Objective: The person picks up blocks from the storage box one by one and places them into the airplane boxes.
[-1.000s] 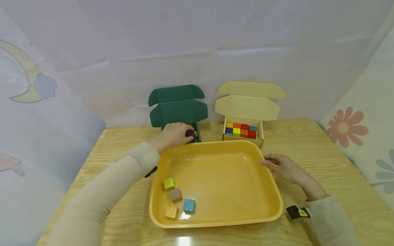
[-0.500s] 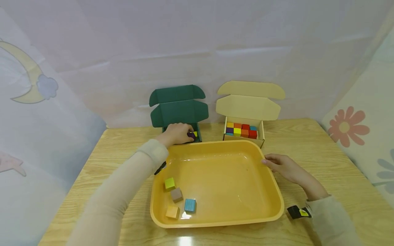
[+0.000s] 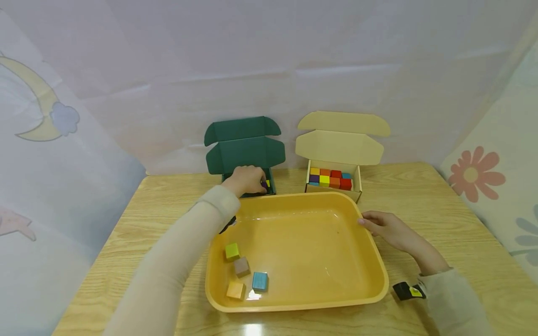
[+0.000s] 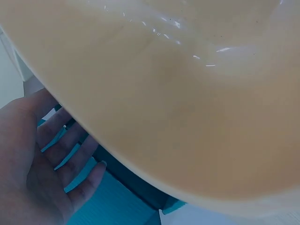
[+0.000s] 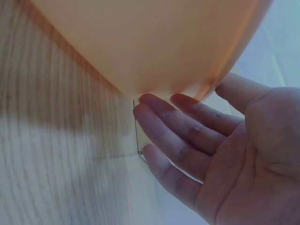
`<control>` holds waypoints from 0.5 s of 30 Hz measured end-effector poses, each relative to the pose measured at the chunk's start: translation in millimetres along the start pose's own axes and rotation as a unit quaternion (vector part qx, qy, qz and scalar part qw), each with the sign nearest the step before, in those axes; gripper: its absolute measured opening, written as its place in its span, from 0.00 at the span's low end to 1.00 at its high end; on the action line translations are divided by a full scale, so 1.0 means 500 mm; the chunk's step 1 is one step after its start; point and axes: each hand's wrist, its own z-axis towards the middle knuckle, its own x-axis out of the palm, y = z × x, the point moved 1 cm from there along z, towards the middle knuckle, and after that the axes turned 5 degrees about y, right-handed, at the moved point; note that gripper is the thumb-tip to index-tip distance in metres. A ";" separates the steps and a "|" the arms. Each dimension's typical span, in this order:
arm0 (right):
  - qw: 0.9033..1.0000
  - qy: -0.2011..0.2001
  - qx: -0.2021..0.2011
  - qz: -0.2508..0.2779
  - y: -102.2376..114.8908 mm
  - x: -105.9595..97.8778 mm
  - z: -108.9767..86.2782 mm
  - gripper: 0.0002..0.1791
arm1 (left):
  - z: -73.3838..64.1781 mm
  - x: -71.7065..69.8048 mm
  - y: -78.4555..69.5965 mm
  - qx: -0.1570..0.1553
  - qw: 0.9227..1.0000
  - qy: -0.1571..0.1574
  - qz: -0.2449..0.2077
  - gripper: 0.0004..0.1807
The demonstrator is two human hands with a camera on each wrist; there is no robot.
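At the back, my left hand reaches down into the dark green box. Its thumb and fingers pinch a purple cube, mostly hidden by the hand. From the left wrist, the tray rim hides some fingertips of the left hand. My right hand holds the right rim of a yellow tray, thumb over the edge and fingers against the outer wall; the right wrist view shows these fingers. In the tray lie a lime cube, a brown cube, a blue cube and an orange-yellow cube.
To the right of the green box stands a cream box, lid raised, with several coloured cubes inside. A yellow cube shows in the green box. Everything stands on a wooden table before a pale cloth backdrop.
My left hand has moved slightly right and lowered the purple cube deeper into the green box. The right hand stays on the tray rim.
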 end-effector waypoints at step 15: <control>1.000 0.002 0.007 0.001 0.000 0.001 0.000 0.25 | 0.021 0.006 -0.019 -0.005 0.998 -0.010 0.055 0.10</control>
